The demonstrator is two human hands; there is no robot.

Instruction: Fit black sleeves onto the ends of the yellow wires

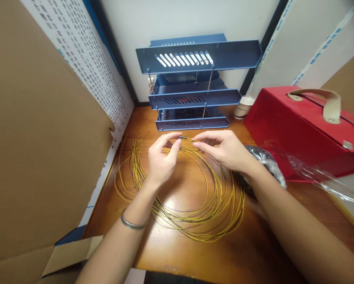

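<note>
Between the thumb and fingers of my left hand (164, 157) is a small black connector (182, 137). A thin yellow wire (191, 139) runs from it to my right hand (221, 146), which pinches it between thumb and forefinger. Both hands are raised over the far side of a loose coil of yellow and dark wires (206, 232) lying on the wooden table. Part of the coil is hidden behind my left hand and forearm. The fine shape of the connector is too small to make out.
A blue three-tier letter tray (194, 100) stands at the back, with a paper cup (243, 107) to its right. A red box (295, 130) with a beige handle and a clear plastic bag of black items (261, 163) are at the right. Cardboard (47, 130) walls the left.
</note>
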